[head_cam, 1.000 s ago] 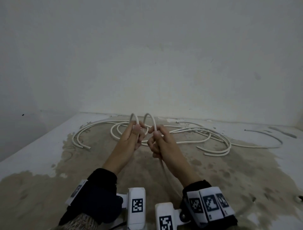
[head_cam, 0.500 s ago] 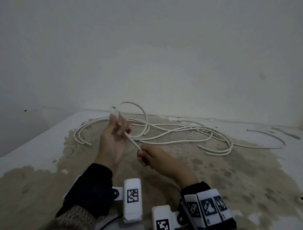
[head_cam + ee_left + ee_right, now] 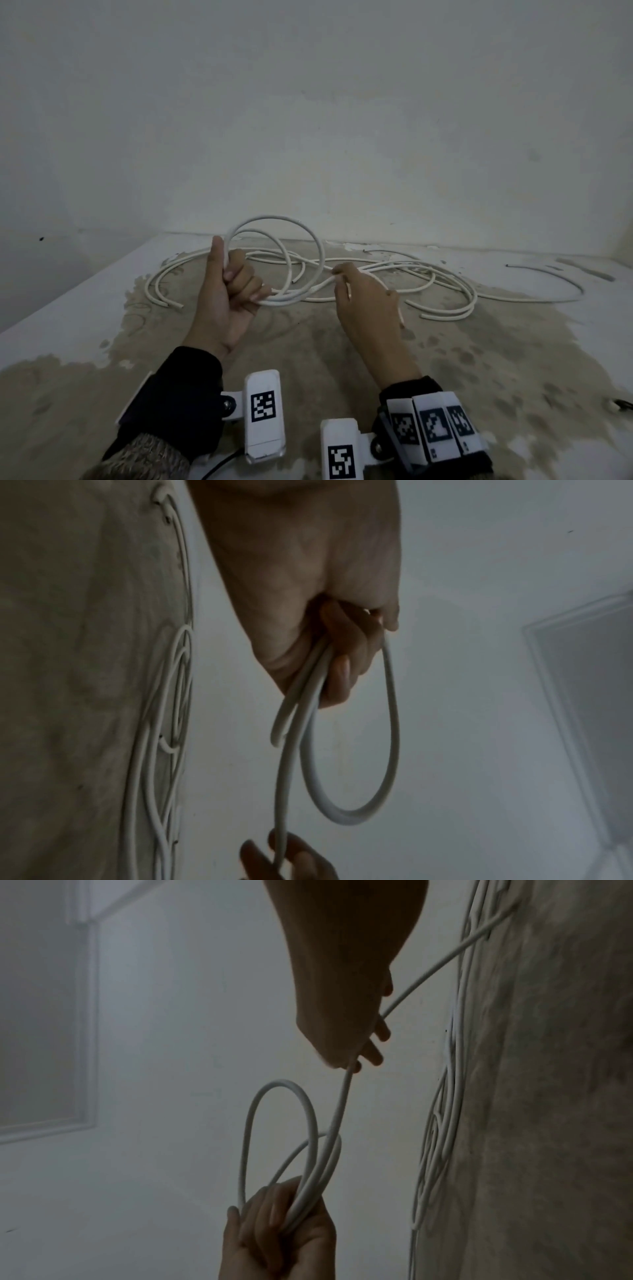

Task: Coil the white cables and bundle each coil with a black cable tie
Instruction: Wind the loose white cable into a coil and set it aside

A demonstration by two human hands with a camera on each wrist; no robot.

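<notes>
My left hand [image 3: 233, 284] grips a small coil of white cable [image 3: 310, 236] held upright above the table, thumb up; two loops show in the coil [image 3: 352, 811], with fingers curled round the strands [image 3: 301, 1204]. The same cable runs right into my right hand [image 3: 346, 277], which pinches it between thumb and fingers [image 3: 352, 1066] and trails it down to the table. More loose white cables [image 3: 442, 301] lie tangled on the table behind both hands. No black cable tie is in view.
The table [image 3: 85, 377] is stained brown in the middle with white edges. A plain wall [image 3: 308, 120] rises right behind the cables. Loose cable ends lie at the far left [image 3: 161, 298] and far right [image 3: 548, 274]. A small dark object [image 3: 623, 404] sits at the right edge.
The hands have drawn apart. The left hand has turned thumb-up and now holds two loops instead of one bend. The right hand slid rightward along the cable.
</notes>
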